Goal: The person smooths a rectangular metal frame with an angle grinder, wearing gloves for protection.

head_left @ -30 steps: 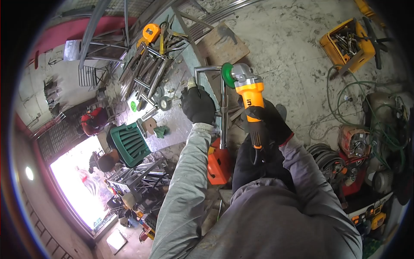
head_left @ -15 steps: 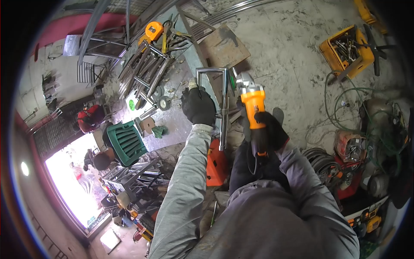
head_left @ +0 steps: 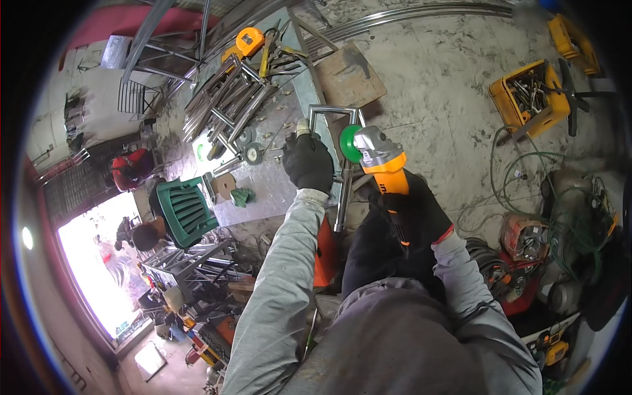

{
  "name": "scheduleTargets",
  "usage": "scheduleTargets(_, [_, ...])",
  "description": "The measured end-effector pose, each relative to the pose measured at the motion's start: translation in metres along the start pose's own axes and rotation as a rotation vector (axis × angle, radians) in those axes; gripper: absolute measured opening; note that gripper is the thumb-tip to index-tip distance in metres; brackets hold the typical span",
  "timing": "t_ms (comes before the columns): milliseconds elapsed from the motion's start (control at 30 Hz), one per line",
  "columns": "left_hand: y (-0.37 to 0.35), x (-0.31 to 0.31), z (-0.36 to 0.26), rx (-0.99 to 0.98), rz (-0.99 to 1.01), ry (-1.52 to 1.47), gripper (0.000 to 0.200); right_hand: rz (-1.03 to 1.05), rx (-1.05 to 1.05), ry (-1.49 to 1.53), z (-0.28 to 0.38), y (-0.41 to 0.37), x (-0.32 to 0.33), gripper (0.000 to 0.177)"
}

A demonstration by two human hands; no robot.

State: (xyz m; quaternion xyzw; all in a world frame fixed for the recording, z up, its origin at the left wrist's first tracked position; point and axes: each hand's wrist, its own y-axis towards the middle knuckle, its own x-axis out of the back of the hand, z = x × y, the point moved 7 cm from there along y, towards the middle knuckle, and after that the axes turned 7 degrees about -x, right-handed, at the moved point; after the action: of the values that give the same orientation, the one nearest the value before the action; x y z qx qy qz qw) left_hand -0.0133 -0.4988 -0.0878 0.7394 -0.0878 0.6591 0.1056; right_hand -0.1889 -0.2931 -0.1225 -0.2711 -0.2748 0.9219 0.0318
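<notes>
My right hand [head_left: 421, 207], in a black glove with a red cuff edge, is closed around the orange body of an angle grinder [head_left: 388, 172]. The grinder's green disc [head_left: 350, 144] overlaps the long side of a bent, shiny metal tube frame [head_left: 334, 110]. My left hand [head_left: 307, 163], also gloved in black with a pale wrapped fingertip, is closed on that frame at the edge of the metal-topped table [head_left: 266, 191]. The frame's lower end sticks out past the table edge. Glove and sleeve hide part of the hold.
Metal tube pieces [head_left: 227, 99], an orange tape measure [head_left: 250, 41], pliers and small wheels [head_left: 252, 154] lie on the table. A green plastic chair [head_left: 187, 212] stands left. Yellow crates [head_left: 526, 95] and hoses are on the floor at right. People are beyond the table.
The grinder has tilted and moved left, bringing its green disc into full view over the tube frame. My left hand stays on the frame; the view has shifted slightly.
</notes>
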Motion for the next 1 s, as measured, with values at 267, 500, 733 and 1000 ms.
scheduleTargets(267, [0.002,-0.011,0.007,0.020,0.066,0.029,0.034,-0.091,0.073,-0.254,0.060,-0.009,-0.008,0.050])
scheduleTargets(500, [0.001,-0.011,0.004,-0.026,-0.016,0.004,0.026,-0.204,-0.055,-0.568,0.072,0.007,-0.003,0.048])
scheduleTargets(733, [0.001,-0.012,0.006,-0.033,0.019,-0.040,0.028,-0.155,0.001,-0.698,0.059,-0.029,-0.020,0.045])
scheduleTargets(1000, [-0.009,-0.004,0.006,-0.044,0.089,-0.101,0.031,-0.439,-0.178,-0.244,0.062,-0.085,0.028,0.031])
